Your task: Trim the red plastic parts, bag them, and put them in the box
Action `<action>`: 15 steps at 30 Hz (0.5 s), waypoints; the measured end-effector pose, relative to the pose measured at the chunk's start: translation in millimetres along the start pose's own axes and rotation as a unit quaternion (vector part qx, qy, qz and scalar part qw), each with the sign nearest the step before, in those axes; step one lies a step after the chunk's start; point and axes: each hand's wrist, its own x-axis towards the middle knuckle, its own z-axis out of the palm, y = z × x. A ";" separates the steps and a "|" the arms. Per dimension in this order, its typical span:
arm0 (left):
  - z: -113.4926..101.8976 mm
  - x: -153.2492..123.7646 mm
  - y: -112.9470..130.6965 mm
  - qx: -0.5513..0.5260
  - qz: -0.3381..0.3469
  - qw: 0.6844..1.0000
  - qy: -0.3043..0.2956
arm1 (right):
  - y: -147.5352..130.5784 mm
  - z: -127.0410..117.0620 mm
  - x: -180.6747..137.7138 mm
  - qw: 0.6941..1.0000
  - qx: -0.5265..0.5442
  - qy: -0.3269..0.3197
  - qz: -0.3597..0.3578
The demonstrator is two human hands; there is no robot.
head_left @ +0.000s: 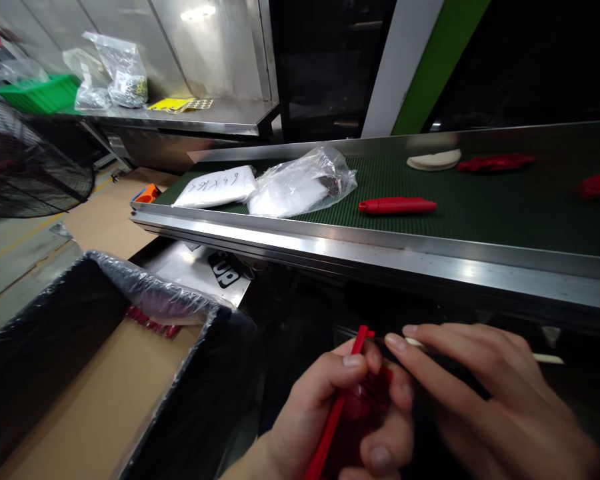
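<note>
My left hand [330,400], low in the middle of the head view, is closed around a red plastic piece [329,427]. It has a long narrow bar and a darker, see-through red part. Close on its right is my right hand [500,393], slightly blurred, its fingers bent round a thin pale stick [549,359]. One end of the stick pokes out past the knuckles, and a short bit shows between the fingertips. The fingertips are near the top of the red piece; whether they touch it I cannot tell.
A green conveyor belt [325,227] with a metal rim runs across, carrying a red tube-shaped part [397,206], other red pieces, a pale half-round pad [434,159] and plastic bags [300,190]. Lower left stands a black-lined box [90,400]; a fan [30,160] is behind.
</note>
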 end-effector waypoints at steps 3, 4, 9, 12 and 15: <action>-4.7 -1.8 -6.2 -0.026 0.015 1.000 0.007 | 5.9 0.0 -1.0 1.000 -0.009 0.015 -0.009; -7.0 -2.8 -9.0 -0.032 0.019 0.999 0.014 | 9.4 -0.8 -0.4 0.999 -0.017 0.033 -0.003; -13.8 -5.9 -21.7 -0.036 0.009 0.998 0.048 | 17.0 -4.8 8.5 0.990 -0.052 0.119 0.055; -6.6 -4.3 -21.1 -0.010 0.022 0.999 0.038 | 4.3 -2.2 13.3 0.994 0.037 0.076 0.063; 3.5 -2.2 -15.6 0.002 0.024 0.997 0.074 | -10.0 2.0 17.1 0.978 0.151 0.049 0.134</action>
